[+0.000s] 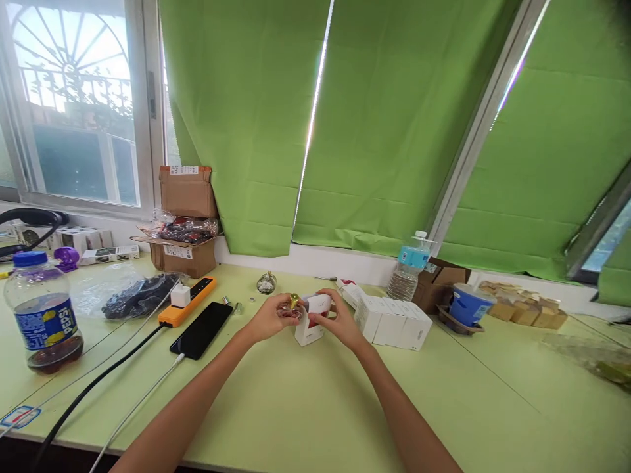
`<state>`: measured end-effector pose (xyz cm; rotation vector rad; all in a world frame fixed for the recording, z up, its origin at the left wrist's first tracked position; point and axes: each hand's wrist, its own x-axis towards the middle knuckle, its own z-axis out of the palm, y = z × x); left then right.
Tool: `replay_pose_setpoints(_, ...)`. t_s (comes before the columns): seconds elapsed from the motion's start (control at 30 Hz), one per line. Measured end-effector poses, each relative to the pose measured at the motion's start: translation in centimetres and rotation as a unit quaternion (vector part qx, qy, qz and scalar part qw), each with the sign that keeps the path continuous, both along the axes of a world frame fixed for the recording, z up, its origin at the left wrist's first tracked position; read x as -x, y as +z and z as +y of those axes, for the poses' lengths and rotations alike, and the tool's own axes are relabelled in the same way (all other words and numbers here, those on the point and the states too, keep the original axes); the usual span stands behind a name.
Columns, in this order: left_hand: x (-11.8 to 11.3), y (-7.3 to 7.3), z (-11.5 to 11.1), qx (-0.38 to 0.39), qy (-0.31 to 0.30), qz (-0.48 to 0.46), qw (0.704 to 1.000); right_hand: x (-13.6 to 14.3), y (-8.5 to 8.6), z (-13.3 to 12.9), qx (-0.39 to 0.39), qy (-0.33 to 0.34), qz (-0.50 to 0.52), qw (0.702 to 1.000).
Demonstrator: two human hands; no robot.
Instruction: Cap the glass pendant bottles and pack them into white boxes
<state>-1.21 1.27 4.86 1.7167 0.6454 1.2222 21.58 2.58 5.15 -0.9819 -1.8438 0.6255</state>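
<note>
Near the middle of the table, my left hand (267, 320) is closed around a small clear, pinkish glass bottle with a gold neck (294, 301); the fingers cover most of it. My right hand (342, 320) grips a small white box (308, 336) with a red patch, which stands upright and slightly tilted, right beside the bottle. Whether the bottle touches the box I cannot tell. A round glass bottle with a gold top (266, 282) stands behind my left hand. To the right of my right hand sits a row of white boxes (392, 322).
A black phone (202, 330), an orange power strip (187, 302) and cables lie on the left, with a Pepsi bottle (43, 322). An opened carton (185, 253) stands at the back. On the right are a water bottle (407, 272), a blue tub (468, 305) and small cardboard pieces (527, 309).
</note>
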Motion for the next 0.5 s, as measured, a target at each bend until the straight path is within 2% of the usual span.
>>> replay_pose_setpoints(0.27,0.9,0.3,0.4,0.0,0.001,-0.001,1.0,0.7,0.6,-0.6,-0.004,-0.004,-0.045,0.999)
replay_pose_setpoints(0.5,1.5,0.2,0.6,0.009,0.001,-0.038,0.999,0.6,0.1,-0.6,0.018,-0.036,-0.015,0.999)
